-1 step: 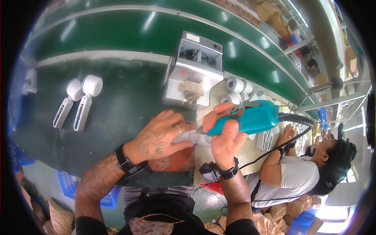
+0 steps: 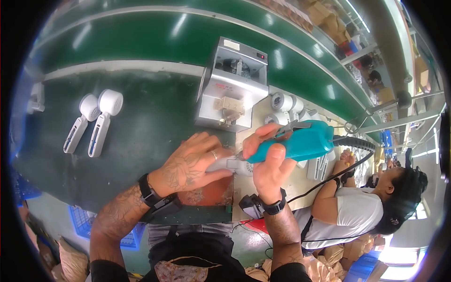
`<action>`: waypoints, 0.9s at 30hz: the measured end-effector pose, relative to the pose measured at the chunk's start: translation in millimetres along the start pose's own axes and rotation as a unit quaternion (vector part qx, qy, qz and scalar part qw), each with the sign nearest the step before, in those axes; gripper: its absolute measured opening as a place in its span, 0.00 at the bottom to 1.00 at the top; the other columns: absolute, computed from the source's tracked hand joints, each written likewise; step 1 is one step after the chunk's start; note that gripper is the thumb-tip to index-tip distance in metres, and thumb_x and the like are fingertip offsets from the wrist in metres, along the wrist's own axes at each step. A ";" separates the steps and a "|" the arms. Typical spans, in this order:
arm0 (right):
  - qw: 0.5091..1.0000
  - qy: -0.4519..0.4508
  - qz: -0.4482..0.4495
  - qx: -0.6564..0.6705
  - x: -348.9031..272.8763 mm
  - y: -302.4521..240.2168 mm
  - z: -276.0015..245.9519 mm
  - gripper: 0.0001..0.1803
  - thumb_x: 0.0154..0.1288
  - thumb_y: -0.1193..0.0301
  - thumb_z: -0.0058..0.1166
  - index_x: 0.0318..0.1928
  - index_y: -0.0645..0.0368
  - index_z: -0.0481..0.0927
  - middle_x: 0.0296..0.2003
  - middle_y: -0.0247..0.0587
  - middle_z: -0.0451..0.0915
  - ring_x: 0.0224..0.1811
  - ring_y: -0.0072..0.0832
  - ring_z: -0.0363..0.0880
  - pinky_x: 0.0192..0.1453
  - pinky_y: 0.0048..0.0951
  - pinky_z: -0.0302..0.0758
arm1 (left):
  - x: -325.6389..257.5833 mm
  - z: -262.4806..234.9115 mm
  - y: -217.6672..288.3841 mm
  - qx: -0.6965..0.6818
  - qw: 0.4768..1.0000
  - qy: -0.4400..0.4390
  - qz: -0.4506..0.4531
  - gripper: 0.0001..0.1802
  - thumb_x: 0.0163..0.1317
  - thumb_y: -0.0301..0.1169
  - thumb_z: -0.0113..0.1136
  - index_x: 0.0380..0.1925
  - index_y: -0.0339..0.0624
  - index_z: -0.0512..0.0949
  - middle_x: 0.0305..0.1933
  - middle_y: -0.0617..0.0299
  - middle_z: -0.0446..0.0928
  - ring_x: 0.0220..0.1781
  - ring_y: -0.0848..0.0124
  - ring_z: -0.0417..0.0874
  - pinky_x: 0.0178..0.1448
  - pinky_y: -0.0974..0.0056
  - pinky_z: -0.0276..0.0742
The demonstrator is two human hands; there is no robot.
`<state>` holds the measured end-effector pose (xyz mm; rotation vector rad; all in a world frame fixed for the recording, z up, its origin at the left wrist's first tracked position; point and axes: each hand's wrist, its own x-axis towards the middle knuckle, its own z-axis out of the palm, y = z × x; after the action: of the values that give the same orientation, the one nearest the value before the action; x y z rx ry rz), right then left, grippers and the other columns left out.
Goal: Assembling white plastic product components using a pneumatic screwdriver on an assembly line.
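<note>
My right hand [image 2: 268, 175] is wrapped round a teal electric screwdriver [image 2: 307, 141], its tip pointing left. Under that tip lies a white handheld device with a round slotted head, like a small fan [image 2: 244, 168]. The fingers of my left hand [image 2: 190, 162] are closed on the device's handle part, against the bench. Its head is partly covered by my right hand and the screwdriver. The exact point where the tip meets the device is too small to make out.
A grey metal screw feeder [image 2: 232, 87] stands behind my hands. Two more white fans [image 2: 104, 122] lie at the left on the green bench [image 2: 145, 136]. Several white parts [image 2: 284, 103] sit right of the feeder. A black cable [image 2: 322, 183] hangs near a co-worker [image 2: 357, 207] at the right.
</note>
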<state>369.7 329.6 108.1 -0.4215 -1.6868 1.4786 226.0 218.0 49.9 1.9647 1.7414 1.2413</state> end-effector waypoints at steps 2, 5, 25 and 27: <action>1.000 0.000 -0.002 0.001 -1.4 4.1 -2.5 0.34 0.70 0.42 0.54 0.47 0.67 0.69 0.25 0.44 0.74 0.26 0.31 0.74 0.31 0.32 0.73 | 1.5 -0.1 1.1 -0.001 1.000 -0.005 0.002 0.24 0.52 0.41 0.75 0.49 0.48 0.83 0.41 0.59 0.76 0.43 0.57 0.76 0.53 0.54 0.73; 1.000 -0.005 -0.004 0.008 -3.0 8.5 -0.7 0.32 0.72 0.44 0.53 0.44 0.65 0.68 0.25 0.44 0.74 0.26 0.31 0.74 0.31 0.33 0.73 | 1.5 -1.6 1.4 0.009 1.000 -0.018 0.010 0.22 0.57 0.40 0.71 0.50 0.48 0.80 0.42 0.59 0.73 0.46 0.58 0.75 0.53 0.55 0.73; 0.992 0.039 -0.113 -0.048 57.7 1.9 31.3 0.31 0.75 0.44 0.48 0.51 0.65 0.71 0.25 0.39 0.76 0.27 0.27 0.76 0.32 0.27 0.72 | -1.2 -4.4 2.7 0.038 0.999 -0.008 0.012 0.22 0.56 0.40 0.71 0.50 0.47 0.81 0.43 0.61 0.75 0.48 0.59 0.77 0.52 0.55 0.76; 0.989 0.036 -0.133 -0.060 65.8 15.9 30.7 0.27 0.77 0.48 0.46 0.48 0.65 0.71 0.25 0.39 0.77 0.27 0.27 0.77 0.32 0.27 0.72 | -2.0 -8.7 5.4 0.039 0.999 -0.026 0.006 0.23 0.55 0.39 0.71 0.51 0.48 0.81 0.44 0.61 0.74 0.49 0.60 0.76 0.52 0.55 0.77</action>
<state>303.0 360.7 118.3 -0.2965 -1.7073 1.1609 223.7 211.7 57.9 2.0343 1.7809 1.1322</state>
